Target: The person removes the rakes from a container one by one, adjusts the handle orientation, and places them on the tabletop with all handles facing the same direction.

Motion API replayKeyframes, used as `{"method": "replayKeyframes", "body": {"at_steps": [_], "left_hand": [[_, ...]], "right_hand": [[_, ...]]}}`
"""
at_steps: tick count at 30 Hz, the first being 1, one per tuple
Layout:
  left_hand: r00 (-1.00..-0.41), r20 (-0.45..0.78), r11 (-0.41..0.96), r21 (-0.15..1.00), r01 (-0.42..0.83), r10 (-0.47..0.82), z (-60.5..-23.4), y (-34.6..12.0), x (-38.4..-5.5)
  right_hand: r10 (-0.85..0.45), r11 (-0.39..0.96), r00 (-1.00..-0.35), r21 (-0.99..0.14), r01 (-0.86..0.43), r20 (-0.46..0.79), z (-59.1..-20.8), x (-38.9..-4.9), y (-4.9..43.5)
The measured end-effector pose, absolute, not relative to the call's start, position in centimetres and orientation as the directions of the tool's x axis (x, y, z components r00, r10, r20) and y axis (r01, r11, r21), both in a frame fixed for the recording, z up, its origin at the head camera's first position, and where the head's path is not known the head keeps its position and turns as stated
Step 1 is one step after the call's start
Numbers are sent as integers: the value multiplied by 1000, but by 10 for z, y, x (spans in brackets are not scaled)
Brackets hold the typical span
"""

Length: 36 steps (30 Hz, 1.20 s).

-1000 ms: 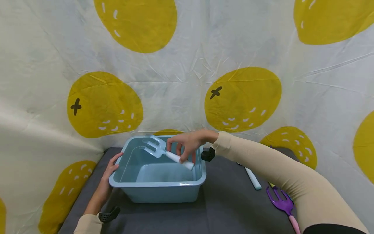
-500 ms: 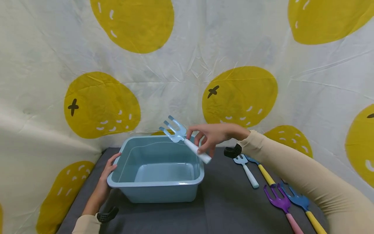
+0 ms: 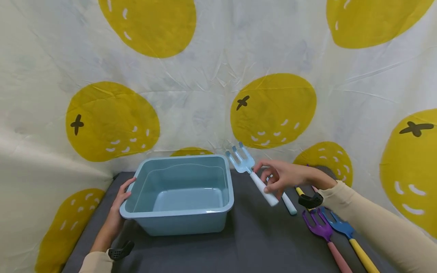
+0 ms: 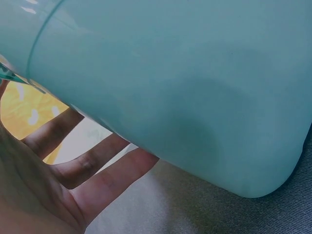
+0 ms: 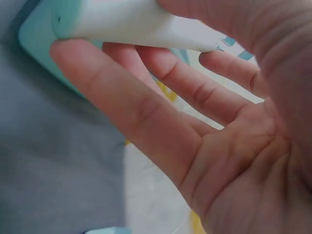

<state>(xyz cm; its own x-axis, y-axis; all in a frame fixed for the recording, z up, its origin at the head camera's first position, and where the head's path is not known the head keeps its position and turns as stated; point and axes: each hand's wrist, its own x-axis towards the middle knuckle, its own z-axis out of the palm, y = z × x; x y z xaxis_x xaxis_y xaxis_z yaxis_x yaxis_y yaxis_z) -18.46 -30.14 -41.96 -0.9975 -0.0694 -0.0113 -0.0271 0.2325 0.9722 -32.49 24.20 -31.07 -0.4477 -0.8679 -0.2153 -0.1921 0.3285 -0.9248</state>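
My right hand (image 3: 281, 175) pinches the white handle of a small pale blue hand fork (image 3: 252, 172) between thumb and fingers, held up right of the basin. Its tines point up and left. The right wrist view shows the handle (image 5: 131, 22) between thumb and fingertips, the tines mostly hidden. My left hand (image 3: 117, 206) rests at the left rim of a light blue plastic basin (image 3: 177, 214). Seen from the left wrist, fairly straight fingers (image 4: 109, 183) touch the basin's outer wall (image 4: 195, 97). Nothing lies inside the basin.
Right of the basin on the dark cloth lie another white-handled tool (image 3: 289, 204), partly hidden, a purple fork with pink handle (image 3: 321, 229), and a blue fork with yellow handle (image 3: 343, 228). More handles show under my right wrist. A lemon-print curtain (image 3: 198, 106) hangs behind.
My right hand has carried the pale blue fork from over the basin to the right, past its rim. The left hand stays at the basin's left rim. The view has turned slightly right.
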Motion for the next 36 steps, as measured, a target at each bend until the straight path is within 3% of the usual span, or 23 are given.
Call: {"method": "replayKeyframes", "body": {"at_steps": [17,36], "left_hand": [[-996,-34,219,974,-52,-84,-408,-309,-171],[-996,-40,212,976,-56,-81,-410,-314,-172]], "right_hand": [[-802,230,-569,-973,-15,-181,-390,-263,326],[-691,210,-635,-936,281,-346,-453,-190,360]]}}
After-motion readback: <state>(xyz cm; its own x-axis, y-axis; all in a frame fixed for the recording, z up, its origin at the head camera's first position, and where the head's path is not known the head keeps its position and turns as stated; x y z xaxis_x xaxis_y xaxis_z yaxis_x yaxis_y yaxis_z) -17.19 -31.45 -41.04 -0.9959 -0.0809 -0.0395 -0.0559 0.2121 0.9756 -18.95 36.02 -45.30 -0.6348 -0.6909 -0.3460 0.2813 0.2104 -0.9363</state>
